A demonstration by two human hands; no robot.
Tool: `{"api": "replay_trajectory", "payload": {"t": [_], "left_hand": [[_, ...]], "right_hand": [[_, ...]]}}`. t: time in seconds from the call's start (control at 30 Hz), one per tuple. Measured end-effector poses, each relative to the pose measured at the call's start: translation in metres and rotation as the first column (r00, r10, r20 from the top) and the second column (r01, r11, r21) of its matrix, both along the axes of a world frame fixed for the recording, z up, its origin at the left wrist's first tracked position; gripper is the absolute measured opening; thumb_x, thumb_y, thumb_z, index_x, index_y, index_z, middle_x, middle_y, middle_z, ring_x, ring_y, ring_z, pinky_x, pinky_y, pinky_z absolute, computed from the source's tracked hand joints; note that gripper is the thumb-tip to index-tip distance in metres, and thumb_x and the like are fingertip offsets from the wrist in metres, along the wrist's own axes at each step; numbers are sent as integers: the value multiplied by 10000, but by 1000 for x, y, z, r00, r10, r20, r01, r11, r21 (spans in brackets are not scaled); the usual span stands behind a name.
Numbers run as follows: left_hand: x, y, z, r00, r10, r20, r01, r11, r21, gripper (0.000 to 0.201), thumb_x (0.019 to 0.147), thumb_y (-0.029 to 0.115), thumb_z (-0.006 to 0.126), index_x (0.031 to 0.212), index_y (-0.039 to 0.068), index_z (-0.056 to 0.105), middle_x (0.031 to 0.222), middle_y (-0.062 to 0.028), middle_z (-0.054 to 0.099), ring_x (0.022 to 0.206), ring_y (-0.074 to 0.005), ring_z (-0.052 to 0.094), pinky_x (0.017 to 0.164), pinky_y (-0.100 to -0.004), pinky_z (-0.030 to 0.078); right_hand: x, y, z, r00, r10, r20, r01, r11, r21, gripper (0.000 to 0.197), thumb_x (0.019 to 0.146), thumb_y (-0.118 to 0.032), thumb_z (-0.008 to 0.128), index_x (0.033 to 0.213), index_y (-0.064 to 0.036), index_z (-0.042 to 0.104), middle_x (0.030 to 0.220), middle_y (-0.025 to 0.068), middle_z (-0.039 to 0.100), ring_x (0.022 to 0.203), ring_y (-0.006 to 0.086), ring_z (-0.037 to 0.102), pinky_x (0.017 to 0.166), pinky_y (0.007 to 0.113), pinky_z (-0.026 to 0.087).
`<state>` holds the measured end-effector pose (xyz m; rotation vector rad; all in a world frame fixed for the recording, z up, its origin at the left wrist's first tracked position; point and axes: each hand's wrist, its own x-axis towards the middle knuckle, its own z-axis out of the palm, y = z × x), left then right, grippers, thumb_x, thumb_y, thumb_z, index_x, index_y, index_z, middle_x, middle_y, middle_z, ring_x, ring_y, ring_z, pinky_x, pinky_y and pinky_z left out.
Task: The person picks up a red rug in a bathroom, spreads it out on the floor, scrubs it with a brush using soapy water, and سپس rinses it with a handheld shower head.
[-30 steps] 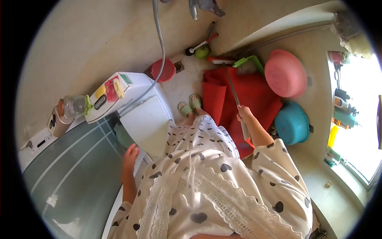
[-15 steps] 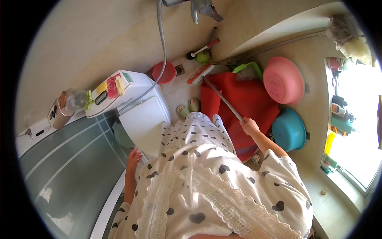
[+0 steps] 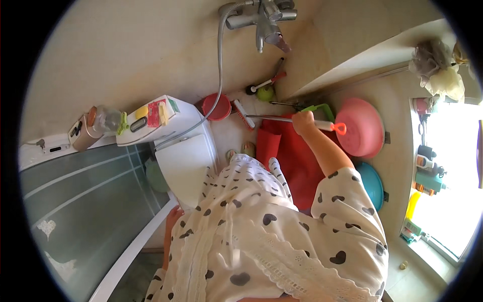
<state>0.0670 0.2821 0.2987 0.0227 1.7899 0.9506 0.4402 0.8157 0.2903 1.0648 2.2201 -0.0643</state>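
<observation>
My right hand (image 3: 304, 124) is closed around the metal handle of a long floor brush (image 3: 274, 119). The handle lies nearly level across the view, with a white grip and an orange hanging loop (image 3: 340, 128) to the right of my hand. The white brush head (image 3: 244, 115) with orange bristles is on the floor beside a red bucket (image 3: 217, 107). A red mat (image 3: 302, 161) spreads under my right forearm. My left hand (image 3: 174, 215) hangs low by the toilet (image 3: 186, 161), its fingers loosely bent and partly hidden; I see nothing in it.
A pink basin (image 3: 359, 126) and a blue basin (image 3: 371, 183) lean at the right wall. A shower hose (image 3: 220, 65) hangs from the faucet (image 3: 264, 22). At left is a glass panel (image 3: 95, 211). Bottles (image 3: 425, 163) line the bright window sill.
My right hand has moved forward, and the brush handle has swung from slanting to nearly level. The brush head has shifted left toward the red bucket. The view has tilted slightly upward.
</observation>
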Motion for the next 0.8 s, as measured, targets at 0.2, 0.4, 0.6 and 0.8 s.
{"api": "replay_trajectory", "payload": {"t": [0.2, 0.4, 0.6, 0.8], "left_hand": [[11, -83, -9, 977, -112, -183, 83, 984, -160, 419, 819, 161, 591, 1187, -12, 486, 932, -84, 601, 846, -154, 560, 732, -262, 450], [45, -49, 33, 997, 22, -74, -40, 967, -253, 428, 821, 137, 595, 1204, 1, 460, 904, -81, 599, 802, -156, 573, 699, -280, 465], [67, -146, -29, 979, 198, 42, -197, 980, -34, 420, 834, 122, 591, 1215, 41, 435, 883, -73, 595, 763, -146, 587, 694, -300, 483], [87, -88, 66, 982, 111, -152, -142, 968, -207, 434, 838, 172, 589, 1225, 41, 441, 919, -64, 599, 793, -158, 593, 693, -277, 465]], "right_hand": [[-71, 74, -2, 958, 284, 26, -285, 954, 93, 179, 790, -199, 535, 876, -132, 676, 891, 16, 659, 841, 185, 629, 645, 341, 459], [-87, 127, 19, 936, 324, 138, -331, 943, 26, 226, 818, -188, 507, 977, -132, 657, 974, 9, 641, 917, 210, 605, 698, 400, 449], [-110, 159, 4, 901, 400, 165, -413, 909, 49, 228, 813, -194, 524, 980, -111, 656, 966, 20, 643, 931, 212, 600, 748, 399, 441], [-116, 212, -99, 902, 51, -429, -21, 997, 76, 318, 818, -191, 523, 1120, -98, 554, 1049, 61, 603, 994, 212, 567, 854, 375, 389]]}}
